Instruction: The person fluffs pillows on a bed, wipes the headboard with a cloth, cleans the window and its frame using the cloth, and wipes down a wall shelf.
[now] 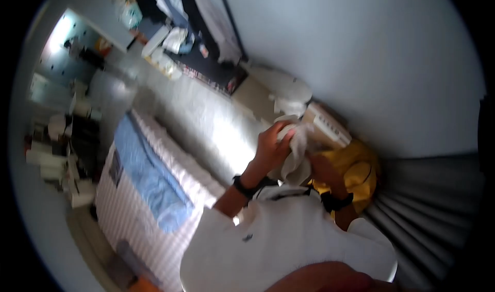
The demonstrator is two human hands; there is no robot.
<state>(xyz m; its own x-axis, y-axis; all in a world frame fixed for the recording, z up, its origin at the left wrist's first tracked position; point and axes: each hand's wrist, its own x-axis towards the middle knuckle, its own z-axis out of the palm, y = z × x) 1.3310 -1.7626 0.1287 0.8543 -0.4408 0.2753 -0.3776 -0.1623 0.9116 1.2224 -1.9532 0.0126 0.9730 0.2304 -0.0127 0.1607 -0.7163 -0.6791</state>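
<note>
A pale beige-grey cloth [296, 163], perhaps a garment, hangs bunched in front of my chest. My left hand [274, 145] has its fingers closed round the upper part of this cloth. At the cloth's right edge is my right hand [324, 168], in shadow and blurred. Its fingers are partly hidden by the fabric, so I cannot see how they are set. Both wrists carry dark bands.
To the left stands a bed [139, 209] with a striped cover and blue jeans [149, 173]. A cardboard box [326, 125] and a yellow bag or cloth [356, 171] lie beyond my right hand. Grey curtains [433, 204] hang at right; clothes [206, 24] hang on a rack farther off.
</note>
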